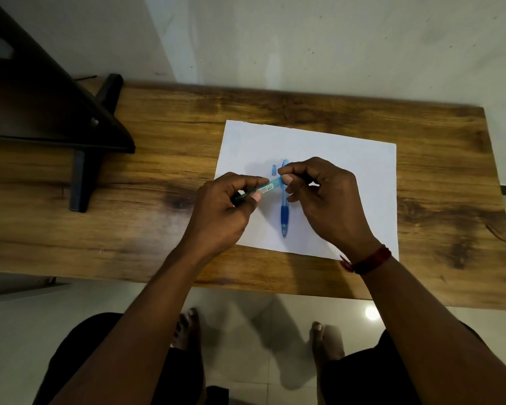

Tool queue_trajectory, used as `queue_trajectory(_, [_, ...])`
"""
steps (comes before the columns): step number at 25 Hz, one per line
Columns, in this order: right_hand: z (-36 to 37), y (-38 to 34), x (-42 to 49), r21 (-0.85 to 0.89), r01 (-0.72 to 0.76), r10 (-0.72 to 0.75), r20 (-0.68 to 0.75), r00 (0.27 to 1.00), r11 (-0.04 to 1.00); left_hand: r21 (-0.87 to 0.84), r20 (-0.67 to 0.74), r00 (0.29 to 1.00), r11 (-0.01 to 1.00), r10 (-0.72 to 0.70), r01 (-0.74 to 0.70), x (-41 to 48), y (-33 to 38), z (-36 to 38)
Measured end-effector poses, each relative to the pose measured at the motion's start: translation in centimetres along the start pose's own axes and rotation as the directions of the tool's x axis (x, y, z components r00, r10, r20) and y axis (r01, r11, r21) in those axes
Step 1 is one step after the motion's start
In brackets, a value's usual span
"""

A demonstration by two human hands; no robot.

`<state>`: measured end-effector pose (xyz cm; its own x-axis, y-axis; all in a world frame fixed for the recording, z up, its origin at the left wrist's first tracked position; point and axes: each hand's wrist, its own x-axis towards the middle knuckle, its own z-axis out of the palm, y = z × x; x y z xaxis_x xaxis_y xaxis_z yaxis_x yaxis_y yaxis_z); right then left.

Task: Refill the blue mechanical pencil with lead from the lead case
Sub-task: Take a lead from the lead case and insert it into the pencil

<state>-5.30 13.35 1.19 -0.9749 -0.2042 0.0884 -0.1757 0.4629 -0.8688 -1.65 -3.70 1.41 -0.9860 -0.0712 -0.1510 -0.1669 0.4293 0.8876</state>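
The blue mechanical pencil (284, 213) lies on a white sheet of paper (348, 159), tip toward me, its dark blue grip near the tip. A small translucent blue cap (274, 170) rests on the paper just left of the pencil's far end. The slim blue lead case (268, 189), with a white label, is held a little above the paper across the pencil. My left hand (228, 211) grips the case's left part. My right hand (324, 197) pinches its right end between thumb and forefinger. Whether that end is open is hidden by the fingers.
The paper lies on a wooden table (158, 159) whose near edge runs just below my wrists. A black stand with a bar foot (82, 176) occupies the table's left side. A red band (371, 260) circles my right wrist. Tiled floor and my feet show below.
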Motion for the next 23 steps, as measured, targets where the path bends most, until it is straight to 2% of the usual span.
queue_trajectory(6, [-0.7,0.0,0.2,0.003,-0.019,0.018,0.047,0.999,1.000,0.019,-0.014,1.000,1.000,-0.014,0.014,-0.2,0.3,0.7])
queue_trajectory(9, [-0.8,-0.2,0.0,0.068,-0.103,0.103,0.005,0.995,0.992,0.004,-0.015,1.000,1.000,-0.015,0.015,-0.4,0.7,1.3])
queue_trajectory(13, [-1.1,-1.0,-0.6,0.322,-0.263,0.314,-0.116,0.942,0.909,-0.065,-0.052,0.999,0.998,-0.009,0.005,-0.6,1.6,2.5])
queue_trajectory(16, [-2.1,-1.2,-1.4,0.463,-0.329,0.414,-0.092,0.906,0.823,-0.089,-0.091,0.996,0.996,-0.004,-0.004,-0.7,2.1,3.2])
queue_trajectory(23, [-2.3,-1.7,-3.3,0.541,-0.442,0.550,-0.045,0.834,0.715,-0.085,-0.197,0.979,0.994,0.053,-0.071,-1.6,2.4,4.9])
